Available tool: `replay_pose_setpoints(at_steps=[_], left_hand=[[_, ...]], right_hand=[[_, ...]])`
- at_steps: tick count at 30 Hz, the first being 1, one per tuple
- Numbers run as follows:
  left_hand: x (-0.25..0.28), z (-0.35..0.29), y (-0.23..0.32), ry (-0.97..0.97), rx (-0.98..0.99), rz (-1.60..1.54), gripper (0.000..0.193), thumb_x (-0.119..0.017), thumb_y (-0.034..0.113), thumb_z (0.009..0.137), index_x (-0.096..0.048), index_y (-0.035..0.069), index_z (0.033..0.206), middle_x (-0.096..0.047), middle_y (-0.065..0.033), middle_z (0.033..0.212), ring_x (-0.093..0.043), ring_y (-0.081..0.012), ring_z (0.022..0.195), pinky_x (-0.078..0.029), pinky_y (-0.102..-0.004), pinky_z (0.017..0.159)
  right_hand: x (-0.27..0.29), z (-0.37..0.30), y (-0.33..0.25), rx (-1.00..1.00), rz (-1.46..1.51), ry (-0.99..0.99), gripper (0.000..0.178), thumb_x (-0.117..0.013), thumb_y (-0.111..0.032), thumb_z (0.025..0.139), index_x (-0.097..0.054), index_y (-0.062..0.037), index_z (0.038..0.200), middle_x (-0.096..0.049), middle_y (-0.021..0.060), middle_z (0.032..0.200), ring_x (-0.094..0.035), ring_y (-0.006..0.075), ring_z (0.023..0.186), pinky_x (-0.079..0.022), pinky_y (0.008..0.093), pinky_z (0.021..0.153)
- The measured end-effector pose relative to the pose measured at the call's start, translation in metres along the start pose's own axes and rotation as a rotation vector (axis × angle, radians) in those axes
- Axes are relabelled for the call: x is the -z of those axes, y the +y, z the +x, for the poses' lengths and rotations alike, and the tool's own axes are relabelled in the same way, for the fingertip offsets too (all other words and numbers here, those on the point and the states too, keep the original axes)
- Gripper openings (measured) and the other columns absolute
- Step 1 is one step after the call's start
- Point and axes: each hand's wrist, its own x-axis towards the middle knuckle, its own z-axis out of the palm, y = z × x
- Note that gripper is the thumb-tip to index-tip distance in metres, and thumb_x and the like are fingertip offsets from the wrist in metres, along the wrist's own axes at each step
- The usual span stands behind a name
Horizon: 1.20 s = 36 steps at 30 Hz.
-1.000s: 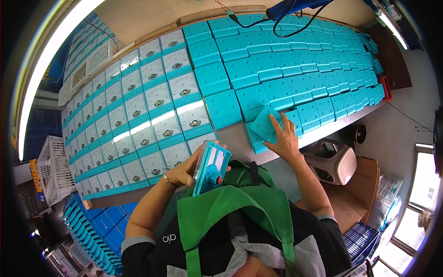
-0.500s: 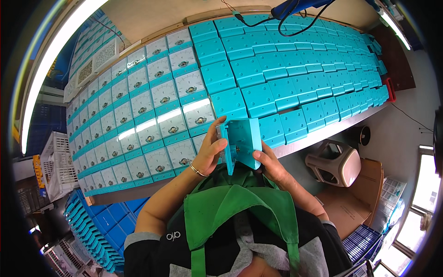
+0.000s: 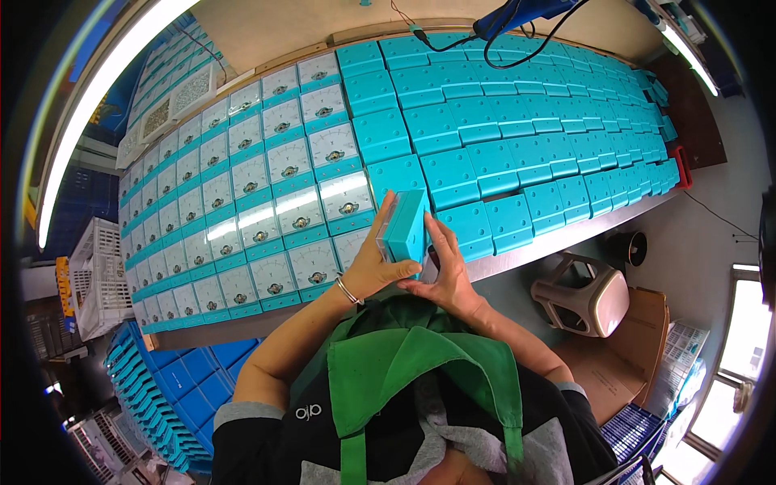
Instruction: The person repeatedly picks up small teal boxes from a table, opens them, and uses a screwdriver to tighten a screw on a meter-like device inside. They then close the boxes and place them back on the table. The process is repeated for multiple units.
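Observation:
A turquoise analog panel meter (image 3: 406,230) with a clear front is held upright over the near edge of the bench, its case and back cover together as one block. My left hand (image 3: 373,271) grips its left side and lower edge, thumb across the bottom. Against its right side lie the fingers of my right hand (image 3: 449,279), with the thumb near the lower end. Left of my hands, rows of meters with white dial faces (image 3: 289,162) lie face up. Rows of turquoise covers (image 3: 454,171) fill the bench to the right.
A blue power screwdriver (image 3: 517,18) with a black cable hangs above the far edge. White trays of small parts (image 3: 192,90) sit at the far left. Below the bench on the right stand a beige stool (image 3: 602,301) and a cardboard box (image 3: 602,364). Blue bins (image 3: 190,388) stand lower left.
The two turquoise parts, spread apart earlier, are now closed together. The meter has turned in my hands, and my right hand has moved in closer to my left.

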Motion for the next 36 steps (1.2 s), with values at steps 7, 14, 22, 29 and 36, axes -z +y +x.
replay_pose_setpoints(at_steps=[7,14,22,29,36], left_hand=[[0.01,-0.044,-0.005,0.073,0.161,0.01,0.072,-0.074,0.015,0.079,-0.036,-0.003,0.137,-0.055,-0.0116,0.122,-0.057,-0.0193,0.107,-0.045,-0.0319,0.093],[-0.015,-0.057,-0.032,0.262,0.194,0.157,0.056,-0.067,0.011,0.084,-0.041,0.002,0.132,-0.056,-0.0151,0.118,-0.055,-0.016,0.108,-0.048,-0.0321,0.087],[-0.001,-0.027,-0.053,0.378,-0.261,0.907,0.061,-0.071,0.015,0.077,-0.044,0.004,0.13,-0.044,-0.0188,0.135,-0.044,-0.0362,0.122,-0.039,-0.0411,0.1],[0.084,-0.068,-0.034,0.077,0.007,1.409,0.087,-0.082,0.023,0.061,-0.04,0.012,0.137,-0.042,-0.0128,0.138,-0.038,-0.0324,0.129,-0.026,-0.0528,0.108],[0.091,-0.064,-0.037,0.056,0.024,1.337,0.098,-0.085,0.028,0.054,-0.038,0.015,0.139,-0.043,-0.0089,0.135,-0.038,-0.0305,0.128,-0.023,-0.0559,0.108]], right_hand=[[0.053,0.008,0.015,-0.511,0.186,-0.309,0.073,-0.081,-0.024,0.074,-0.045,0.002,0.132,-0.061,0.0078,0.096,-0.058,0.0156,0.091,-0.049,0.0297,0.078],[0.04,-0.017,0.039,-0.209,-0.037,-0.034,0.06,-0.078,-0.019,0.077,-0.05,0.0018,0.126,-0.064,0.0101,0.099,-0.059,0.0147,0.08,-0.049,0.0276,0.071],[0.052,-0.026,0.014,-0.218,-0.066,-0.035,0.034,-0.064,-0.003,0.082,-0.057,-0.0004,0.115,-0.063,0.0107,0.103,-0.059,0.0096,0.073,-0.045,0.0232,0.059],[0.032,-0.02,-0.002,-0.157,0.204,-0.193,0.021,-0.06,-0.016,0.088,-0.062,-0.0002,0.102,-0.065,0.0085,0.1,-0.054,0.0088,0.078,-0.045,0.0281,0.069],[-0.01,0.004,-0.009,-0.165,0.276,-0.1,0.02,-0.063,-0.012,0.089,-0.057,-0.0005,0.103,-0.066,0.0082,0.083,-0.059,0.0115,0.063,-0.05,0.0253,0.055]])
